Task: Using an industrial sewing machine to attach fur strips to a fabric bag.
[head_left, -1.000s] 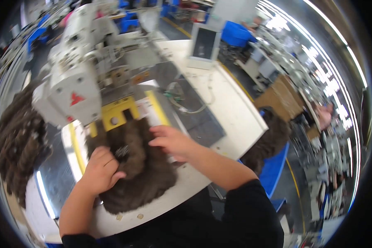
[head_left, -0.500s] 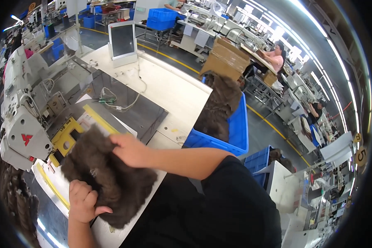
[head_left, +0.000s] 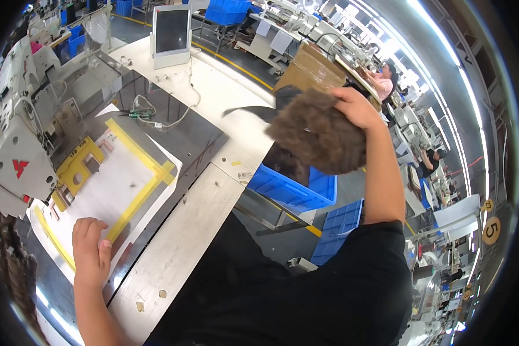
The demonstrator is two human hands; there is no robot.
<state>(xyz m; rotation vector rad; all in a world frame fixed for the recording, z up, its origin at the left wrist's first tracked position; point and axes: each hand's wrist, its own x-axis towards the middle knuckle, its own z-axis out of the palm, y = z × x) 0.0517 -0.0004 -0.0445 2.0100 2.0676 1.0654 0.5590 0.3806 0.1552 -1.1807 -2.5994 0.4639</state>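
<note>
My right hand [head_left: 356, 108] is raised at the right and grips a brown furry piece [head_left: 320, 135] by its upper edge. The fur hangs over a blue crate [head_left: 294, 193] beside the table and hides part of the crate's inside. A dark flap [head_left: 254, 109] trails to the left of the fur; whether it belongs to the piece I cannot tell. My left hand [head_left: 91, 248] holds nothing; its fingers are loosely bent with the thumb apart. It lies at the near edge of a white sewing template [head_left: 106, 190] with yellow borders, beside the machine head.
A white sewing machine [head_left: 23, 144] stands at the left, with brown fur [head_left: 14, 259] hanging below it. Green-handled snips [head_left: 137, 113] and a cord lie near a screen [head_left: 172, 36]. Beyond are a cardboard box [head_left: 311, 66], another blue crate [head_left: 339, 230] and a seated person [head_left: 382, 82].
The fur piece has been lifted off the template by my right hand and carried right, over the crate. My left hand has let go of it and moved slightly left. The template is now uncovered.
</note>
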